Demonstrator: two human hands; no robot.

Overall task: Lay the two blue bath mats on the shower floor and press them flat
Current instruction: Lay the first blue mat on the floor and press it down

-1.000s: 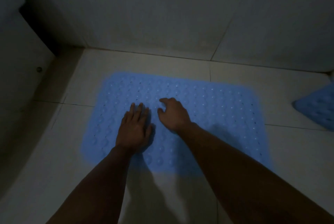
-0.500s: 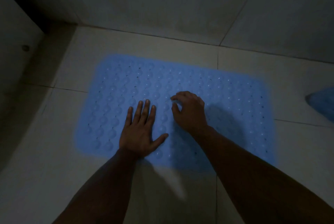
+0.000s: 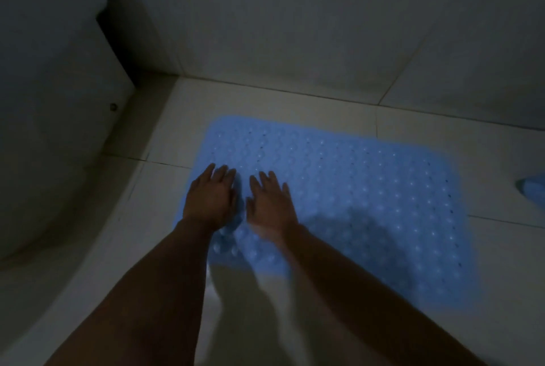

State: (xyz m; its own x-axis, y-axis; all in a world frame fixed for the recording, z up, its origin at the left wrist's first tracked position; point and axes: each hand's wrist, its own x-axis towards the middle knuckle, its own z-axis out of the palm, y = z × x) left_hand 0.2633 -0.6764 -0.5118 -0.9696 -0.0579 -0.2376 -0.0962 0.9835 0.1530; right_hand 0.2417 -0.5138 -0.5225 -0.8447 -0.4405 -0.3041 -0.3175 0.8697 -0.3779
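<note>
A light blue bath mat [image 3: 368, 197] with rows of bumps and small holes lies spread on the pale tiled shower floor [image 3: 501, 262]. My left hand [image 3: 211, 197] rests palm down on the mat's left part, fingers straight. Just to its right, my right hand [image 3: 269, 206] lies flat on the mat too, fingers spread and pointing away from me. Only a corner of the second blue mat [image 3: 532, 187] shows at the right edge of the view, lying on the floor apart from the first.
A tiled wall [image 3: 295, 26] rises right behind the mat. At the left, a curved white threshold [image 3: 97, 247] and a white panel [image 3: 53, 100] bound the floor. The room is dim.
Both hands have slid left across the mat to its left part. My right hand, curled half a second ago, now lies flat with straight fingers. The camera has swung left.
</note>
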